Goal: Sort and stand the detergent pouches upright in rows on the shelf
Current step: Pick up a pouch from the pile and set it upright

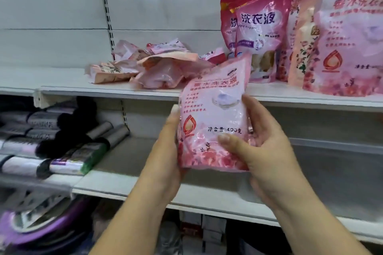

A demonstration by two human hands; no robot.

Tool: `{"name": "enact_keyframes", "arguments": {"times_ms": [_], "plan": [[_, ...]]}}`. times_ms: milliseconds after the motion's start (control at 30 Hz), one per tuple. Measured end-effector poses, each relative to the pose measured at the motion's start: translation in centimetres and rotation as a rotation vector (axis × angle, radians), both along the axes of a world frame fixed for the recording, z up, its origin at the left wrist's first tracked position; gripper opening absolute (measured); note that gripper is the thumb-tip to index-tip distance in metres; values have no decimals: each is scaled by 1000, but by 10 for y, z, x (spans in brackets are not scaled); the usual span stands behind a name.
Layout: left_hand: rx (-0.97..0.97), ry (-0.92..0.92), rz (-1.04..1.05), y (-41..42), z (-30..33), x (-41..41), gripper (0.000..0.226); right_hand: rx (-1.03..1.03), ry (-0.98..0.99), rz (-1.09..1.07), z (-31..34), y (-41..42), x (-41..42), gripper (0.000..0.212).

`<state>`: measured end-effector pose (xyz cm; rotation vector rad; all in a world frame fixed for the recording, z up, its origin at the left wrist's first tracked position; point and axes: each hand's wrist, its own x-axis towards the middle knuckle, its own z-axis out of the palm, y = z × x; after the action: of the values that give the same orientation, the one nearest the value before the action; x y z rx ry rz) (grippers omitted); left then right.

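While both hands hold it in front of the upper shelf, the pale pink pouch stands nearly upright, its top leaning toward one o'clock. Its front reads 香水洗衣液 near the top and 净含量 400克 low down, beside a red flame-shaped logo. The left hand grips its left edge, thumb along the side; the right hand clasps its right edge, thumb pressed across the front under the weight line.

On the upper shelf at one o'clock stand two darker pink pouches, the front one printed 洗衣液 in large purple characters. At three o'clock a big pink pouch with the same flame logo stands upright, its smaller lines too blurred to read; a rose-patterned pouch stands just behind it. At eleven o'clock a heap of pouches lies flat and crumpled, writing unreadable.

White shelving with slotted uprights backs it all. The lower shelf carries dark rolls at nine o'clock.
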<state>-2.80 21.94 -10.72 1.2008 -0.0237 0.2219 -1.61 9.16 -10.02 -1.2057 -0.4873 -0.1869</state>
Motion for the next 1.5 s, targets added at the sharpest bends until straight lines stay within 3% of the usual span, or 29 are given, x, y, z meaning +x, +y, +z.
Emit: {"name": "enact_keyframes", "arguments": {"times_ms": [67,167,300,367,533,633,767,867,933,1000,1100,1500], "plan": [[-18,66,-186,5,-8,1,57,69,33,-8,-12,-6,-4,79],[86,12,-147,14,-24,-1,56,33,222,57,-15,-20,-8,78],[214,-87,-65,4,-41,-15,40,86,361,64,-18,-24,-7,26],[254,-151,-26,-2,-37,-19,41,178,331,25,-9,-24,-9,13],[378,-382,-13,-7,21,2,45,217,66,-73,51,-29,16,6],[496,-477,29,-15,66,31,41,199,-88,-180,97,-29,44,11],[580,-453,-25,-31,101,78,54,-21,-297,-429,135,-41,78,5],[679,-331,-30,-44,96,106,55,-129,-248,-514,122,-48,100,6],[678,-263,-68,-47,86,119,59,-202,-185,-563,105,-51,108,31],[680,-248,-78,-47,86,123,63,-285,-118,-566,99,-54,108,42],[711,-234,-77,-44,94,121,63,-317,-112,-541,100,-56,110,41],[930,-201,-87,-50,88,115,57,-340,-236,-820,88,-56,113,44]]}}
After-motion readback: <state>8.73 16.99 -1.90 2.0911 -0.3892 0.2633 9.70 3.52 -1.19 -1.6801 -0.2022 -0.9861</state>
